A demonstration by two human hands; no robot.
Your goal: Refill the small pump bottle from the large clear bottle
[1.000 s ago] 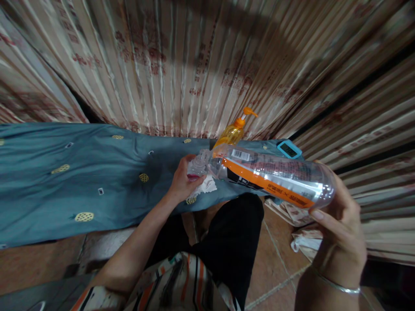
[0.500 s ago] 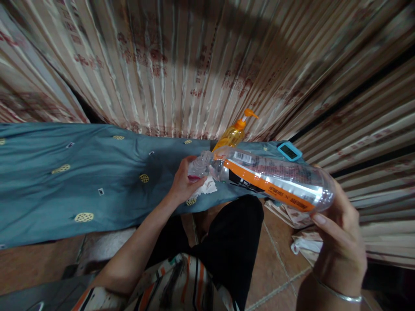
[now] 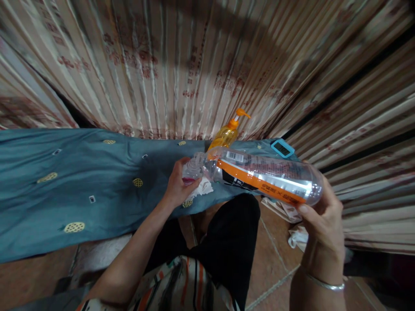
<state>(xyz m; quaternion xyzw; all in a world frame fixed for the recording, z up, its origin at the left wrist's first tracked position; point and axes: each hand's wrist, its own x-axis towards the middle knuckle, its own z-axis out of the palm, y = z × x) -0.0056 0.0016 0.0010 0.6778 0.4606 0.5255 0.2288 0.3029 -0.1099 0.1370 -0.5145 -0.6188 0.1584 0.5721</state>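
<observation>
Teal cloth (image 3: 110, 190) — pump bottle (image 3: 226, 134), blue-framed display (image 3: 282, 148)

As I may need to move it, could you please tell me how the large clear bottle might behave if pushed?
Laid down, the large clear bottle would probably roll, given its rounded body. Its glossy surface may feel slippery.

Your head view swung slightly right: blue cloth (image 3: 106, 172) now farther left in frame, left stretch of its front edge lower. Your right hand (image 3: 324, 211) sits closer to cloth's right end, large clear bottle's (image 3: 262, 175) base slightly closer too. Your right wrist (image 3: 324, 263) now hides more of white bag (image 3: 298, 236).
</observation>
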